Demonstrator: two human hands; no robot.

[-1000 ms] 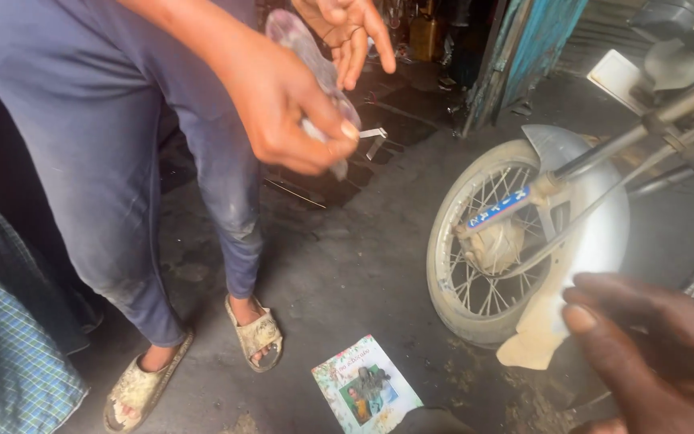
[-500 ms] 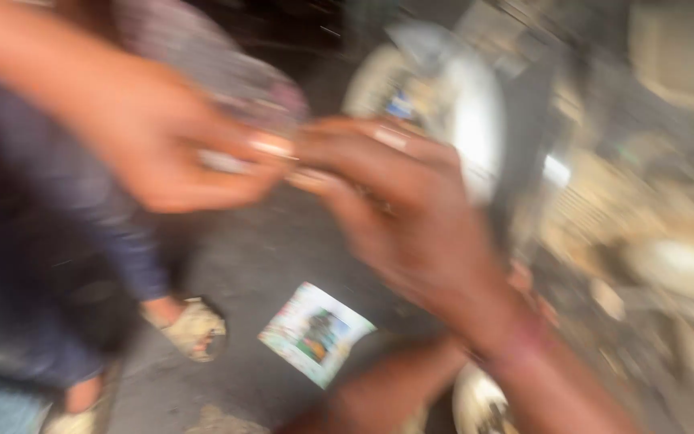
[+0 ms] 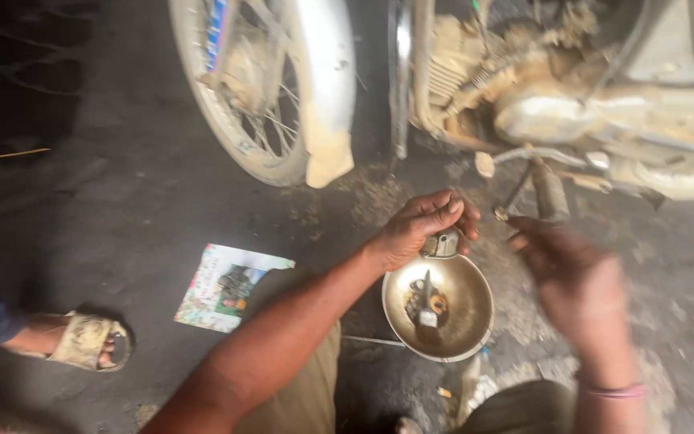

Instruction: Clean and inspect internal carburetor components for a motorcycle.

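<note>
Bowl (image 3: 463,309), round, dull metal, sits on the dusty floor (image 3: 122,209) below the motorcycle's muddy engine (image 3: 524,80). Left hand (image 3: 423,225) closes on a small metal part (image 3: 441,243) at its rim; right hand (image 3: 568,269), blurred, hangs beside, grip unclear. Small greasy pieces (image 3: 426,304) lie inside.

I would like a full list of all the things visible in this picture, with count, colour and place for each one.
motorcycle: one, dusty tan and metal, top right
front wheel: one, spoked, silver mudguard, top centre
metal bowl: one, brass-coloured, on the ground at centre, small parts inside
printed card: one, multicoloured, on the ground left of the bowl
sandalled foot: one, another person's, beige sandal, lower left
ground: dark grey, dirty
left hand: grips a small metal part above the bowl's rim
right hand: blurred, right of the bowl, pink band on the wrist; hold unclear
</note>
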